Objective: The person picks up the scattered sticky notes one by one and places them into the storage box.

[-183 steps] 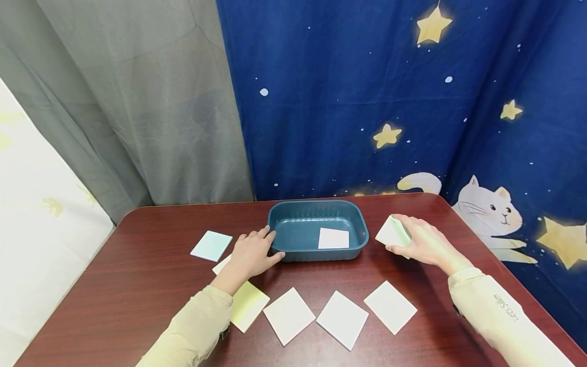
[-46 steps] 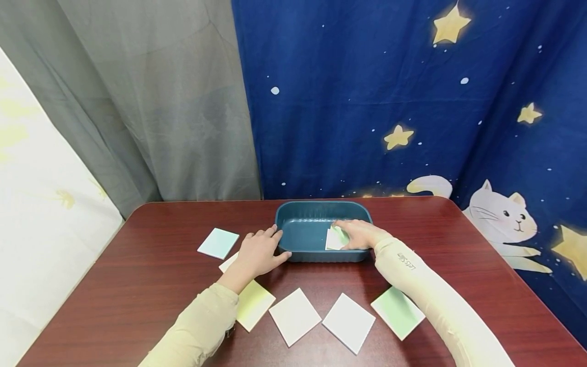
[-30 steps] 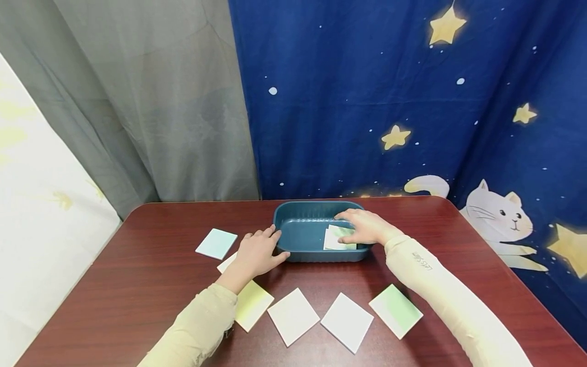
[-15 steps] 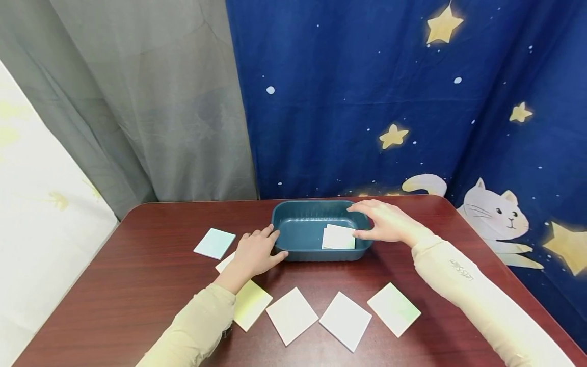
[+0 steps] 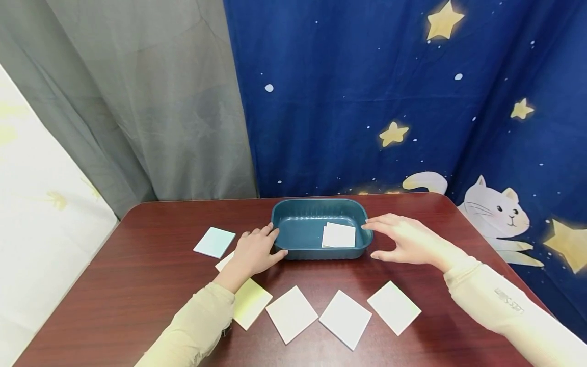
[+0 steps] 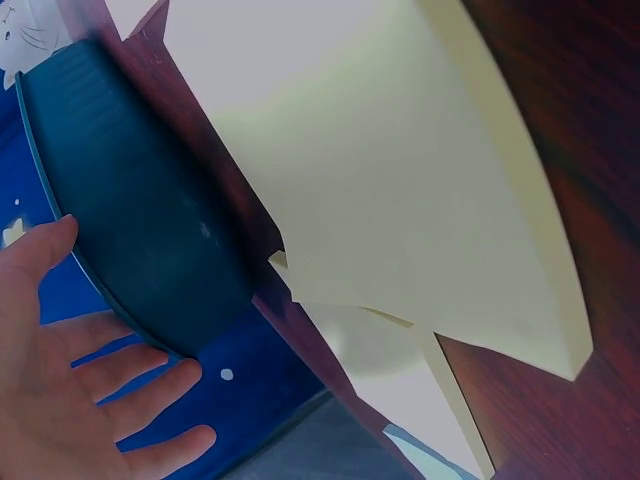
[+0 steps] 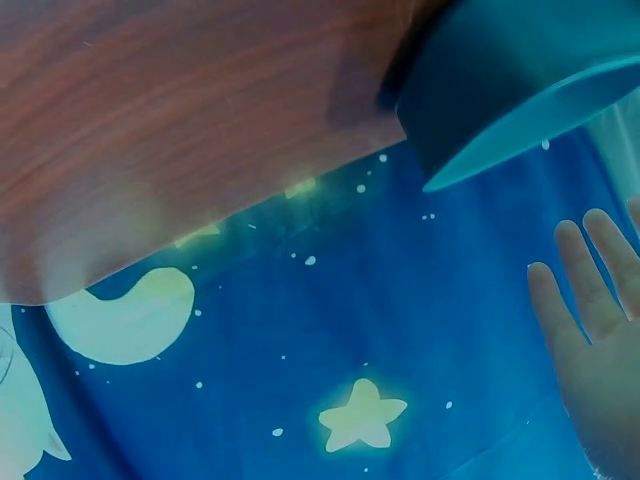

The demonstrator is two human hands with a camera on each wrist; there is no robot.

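My left hand point(image 5: 252, 251) rests with relaxed fingers against the left end of a dark blue rectangular container point(image 5: 300, 254). In the left wrist view, the thumb point(image 6: 55, 240) touches the container's rim. My right hand point(image 5: 408, 239) holds nothing, its fingers extended just off the container's right end. Inside, toward the right, pale square sticky notes point(image 5: 339, 235) lie overlapping. Nearer me sit sticky-note pads: a yellow one point(image 5: 249, 305) partly under my left forearm, a cream one point(image 5: 292, 314), a white one point(image 5: 346, 319), and a pale, green-tinged one point(image 5: 394, 308).
A light blue sticky-note pad point(image 5: 214, 242) lies left of my left hand, and another pale pad point(image 5: 223, 261) is mostly hidden beneath that hand. The dark red wooden table point(image 5: 137, 285) ends at a back edge before grey and starry blue curtains point(image 5: 321, 102).
My right hand carried a pale green-white sticky note from the table's right side into the container, let it go over the other note, and drew back right. My left hand stayed at the container.
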